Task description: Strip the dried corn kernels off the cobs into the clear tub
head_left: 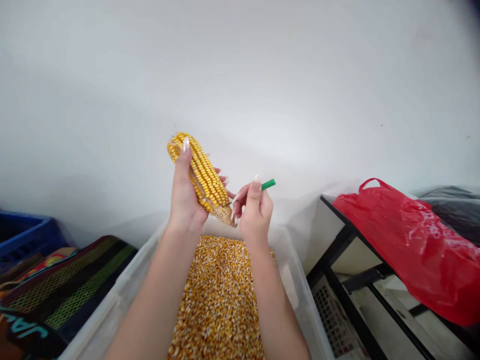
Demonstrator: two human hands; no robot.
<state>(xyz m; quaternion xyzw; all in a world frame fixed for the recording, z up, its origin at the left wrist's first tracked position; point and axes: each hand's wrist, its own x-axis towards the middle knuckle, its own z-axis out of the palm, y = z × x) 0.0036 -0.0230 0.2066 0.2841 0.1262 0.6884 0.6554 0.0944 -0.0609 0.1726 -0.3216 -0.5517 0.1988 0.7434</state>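
Note:
My left hand [184, 195] is wrapped round a dried yellow corn cob [200, 172], held tilted with its tip up and to the left. My right hand [255, 212] grips a thin tool with a green handle [268, 184]; its point touches the cob's lower end, where some kernels are gone. Both hands are raised above a clear plastic tub [300, 295] filled with loose corn kernels [221, 300].
A white wall fills the background. On the right a black metal rack [337, 250] carries a red plastic bag [412, 240] and a dark bag [453, 210]. To the left lie a striped mesh bag [67, 285] and a blue crate [22, 232].

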